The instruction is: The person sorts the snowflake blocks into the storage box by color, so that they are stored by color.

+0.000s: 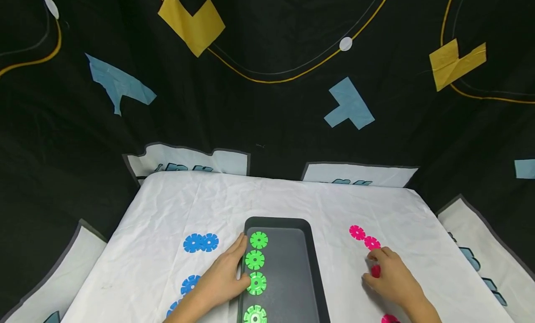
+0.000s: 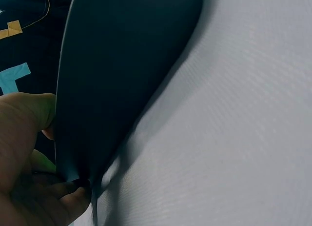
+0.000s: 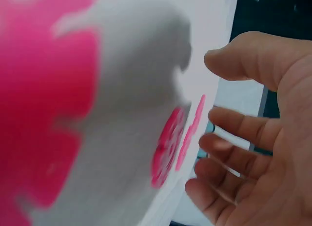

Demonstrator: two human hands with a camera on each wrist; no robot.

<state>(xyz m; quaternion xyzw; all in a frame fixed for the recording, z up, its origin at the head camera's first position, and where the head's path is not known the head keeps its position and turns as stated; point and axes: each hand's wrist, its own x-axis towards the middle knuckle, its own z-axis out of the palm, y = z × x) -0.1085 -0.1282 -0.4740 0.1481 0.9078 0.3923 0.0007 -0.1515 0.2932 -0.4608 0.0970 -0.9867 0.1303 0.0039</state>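
Your L hand (image 1: 223, 275) grips the L rim of the dk gray tray (image 1: 288, 276); four green discs (image 1: 255, 260) show in a column inside tray, along its L side. Your R hand (image 1: 393, 276), thumb & fingers apart, nothing held, hovers R of tray by a pink disc (image 1: 375, 271); other pink discs (image 1: 357, 232) lie R of tray too. Blue discs (image 1: 193, 243) lie L of tray on white cloth (image 1: 334, 204).
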